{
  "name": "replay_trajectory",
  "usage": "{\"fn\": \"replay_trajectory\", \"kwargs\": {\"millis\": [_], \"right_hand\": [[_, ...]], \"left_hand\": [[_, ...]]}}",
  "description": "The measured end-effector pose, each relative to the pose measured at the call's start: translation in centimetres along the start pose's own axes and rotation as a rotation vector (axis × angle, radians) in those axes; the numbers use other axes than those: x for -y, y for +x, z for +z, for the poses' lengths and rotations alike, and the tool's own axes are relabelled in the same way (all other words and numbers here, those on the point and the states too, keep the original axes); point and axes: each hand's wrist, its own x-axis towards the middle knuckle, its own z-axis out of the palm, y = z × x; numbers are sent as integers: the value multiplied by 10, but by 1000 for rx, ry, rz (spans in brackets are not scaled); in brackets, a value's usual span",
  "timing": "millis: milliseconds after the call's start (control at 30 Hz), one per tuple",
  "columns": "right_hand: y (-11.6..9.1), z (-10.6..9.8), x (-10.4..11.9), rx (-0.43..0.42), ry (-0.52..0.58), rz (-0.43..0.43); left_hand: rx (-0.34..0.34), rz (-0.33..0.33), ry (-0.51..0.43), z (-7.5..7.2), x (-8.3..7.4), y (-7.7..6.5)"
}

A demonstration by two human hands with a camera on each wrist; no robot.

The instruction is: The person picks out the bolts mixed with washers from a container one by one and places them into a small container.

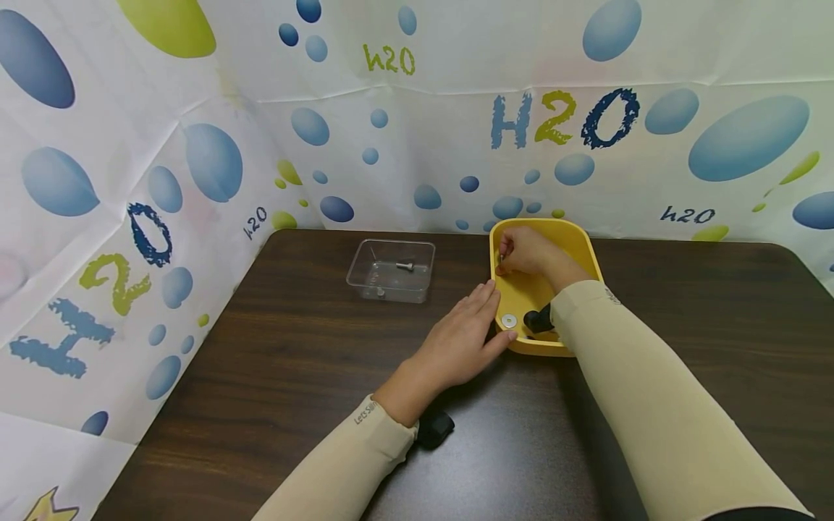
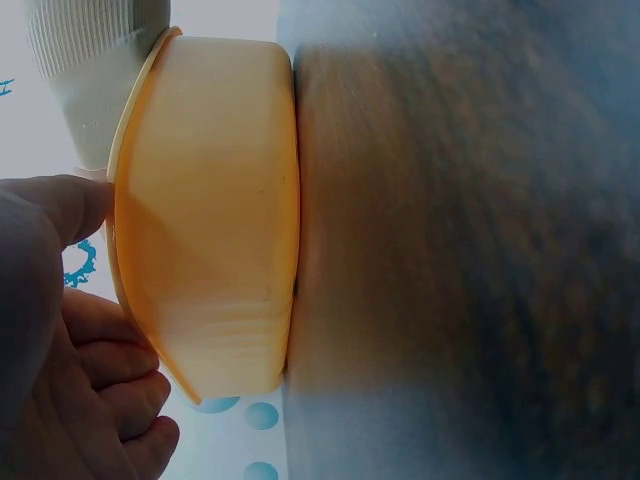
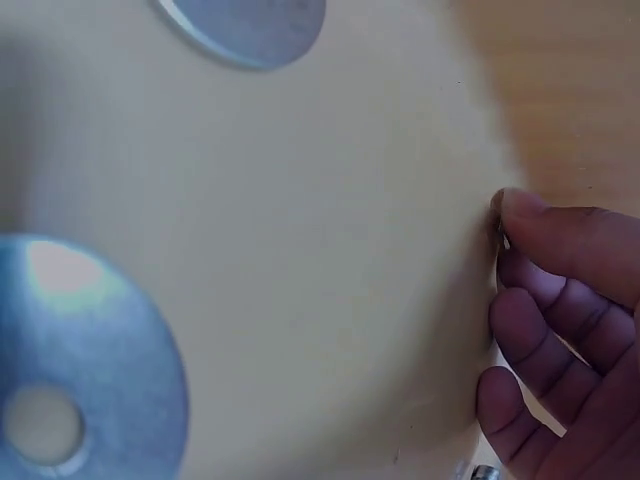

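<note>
a white sheet (image 1: 443, 130) printed with drops hangs behind a dark wood table (image 1: 306, 340). there, a yellow bin (image 1: 544, 349) stands right of a clear box (image 1: 410, 295) holding a small bolt (image 1: 405, 266). the left hand (image 1: 459, 336) rests, fingers extended, against the bin's rim; inside, the right hand (image 1: 537, 253) seems to pinch a small metal part (image 3: 499, 230) at the left wall. best to brace the bin, grip the part by fingertips, lift cleanly, and avoid nudging the loose washer (image 1: 509, 320).
</note>
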Motion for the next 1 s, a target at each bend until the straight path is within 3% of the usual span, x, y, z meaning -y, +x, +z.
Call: {"fn": "replay_trajectory", "kwargs": {"millis": [533,767,1000], "right_hand": [[5,-9,1,31,119,23],[-4,-22,5,7,69,47],[-7,-30,7,-20,89,27]], "left_hand": [[-4,-4,-31,-1,1,-1],[-22,5,-66,-2,3,-1],[-57,-17,-98,-8,11,-1]]}}
